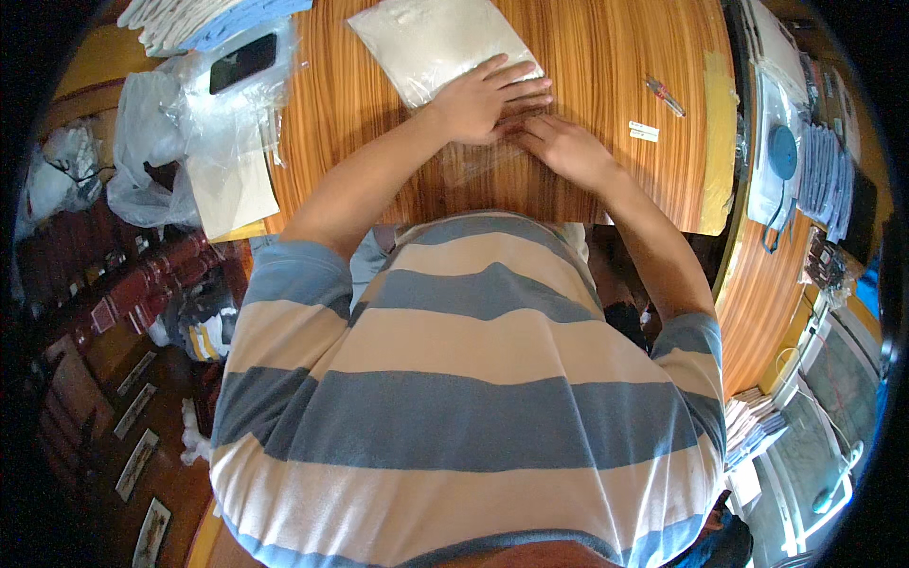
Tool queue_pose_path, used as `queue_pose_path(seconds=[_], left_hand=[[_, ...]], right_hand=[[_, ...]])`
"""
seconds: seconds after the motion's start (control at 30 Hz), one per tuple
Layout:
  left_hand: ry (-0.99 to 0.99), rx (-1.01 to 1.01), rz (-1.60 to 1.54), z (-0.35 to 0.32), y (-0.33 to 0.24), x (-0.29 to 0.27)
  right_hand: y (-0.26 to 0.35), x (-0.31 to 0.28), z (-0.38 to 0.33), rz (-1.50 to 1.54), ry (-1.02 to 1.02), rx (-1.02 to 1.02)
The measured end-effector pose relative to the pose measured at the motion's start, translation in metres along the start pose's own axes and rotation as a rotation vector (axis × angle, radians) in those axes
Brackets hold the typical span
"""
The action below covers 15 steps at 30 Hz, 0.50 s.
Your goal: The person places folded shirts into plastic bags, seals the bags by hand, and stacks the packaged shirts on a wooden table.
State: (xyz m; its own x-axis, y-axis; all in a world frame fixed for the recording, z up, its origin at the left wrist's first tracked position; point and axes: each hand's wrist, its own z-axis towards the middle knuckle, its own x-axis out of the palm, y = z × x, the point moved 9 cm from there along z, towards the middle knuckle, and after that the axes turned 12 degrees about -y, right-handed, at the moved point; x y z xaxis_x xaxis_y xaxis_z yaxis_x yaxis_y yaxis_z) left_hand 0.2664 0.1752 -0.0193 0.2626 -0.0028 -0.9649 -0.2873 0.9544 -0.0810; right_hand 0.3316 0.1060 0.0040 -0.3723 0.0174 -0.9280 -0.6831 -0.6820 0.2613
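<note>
A clear plastic bag (pixel 445 43) with a flat, cream-coloured folded item inside lies slanted on the wood-grain table in front of me. My left hand (pixel 488 99) rests on the bag's near part, palm down with its fingers stretched out to the right. Close against it, my right hand (pixel 563 150) has its fingers bent together at the bag's near end, where a see-through flap (pixel 473 163) reaches toward my body. The right fingertips are partly hidden, so their exact hold on the film is hard to see.
A red-and-clear pen-like tool (pixel 665 97) and a small white label strip (pixel 643 132) lie on the right. To the left are a black phone (pixel 243 63) on plastic bags, stacked folded cloth (pixel 213 21) and a cream sheet (pixel 232 194). A blue round object (pixel 782 152) stands beyond the right edge.
</note>
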Motion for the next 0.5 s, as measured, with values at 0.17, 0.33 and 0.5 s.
queue_pose_path(seconds=[0.17, 0.33, 0.5], left_hand=[[-0.091, 0.062, -0.031, -0.004, -0.005, 0.007], [-0.059, 0.078, -0.069, -0.006, -0.002, 0.010], [-0.076, 0.119, 0.026, -0.005, -0.002, 0.007]], right_hand=[[0.039, -0.008, -0.031, -0.136, 0.054, -0.067], [0.061, -0.045, -0.008, -0.141, -0.224, 0.006], [0.048, -0.001, 0.025, -0.050, -0.097, 0.188]])
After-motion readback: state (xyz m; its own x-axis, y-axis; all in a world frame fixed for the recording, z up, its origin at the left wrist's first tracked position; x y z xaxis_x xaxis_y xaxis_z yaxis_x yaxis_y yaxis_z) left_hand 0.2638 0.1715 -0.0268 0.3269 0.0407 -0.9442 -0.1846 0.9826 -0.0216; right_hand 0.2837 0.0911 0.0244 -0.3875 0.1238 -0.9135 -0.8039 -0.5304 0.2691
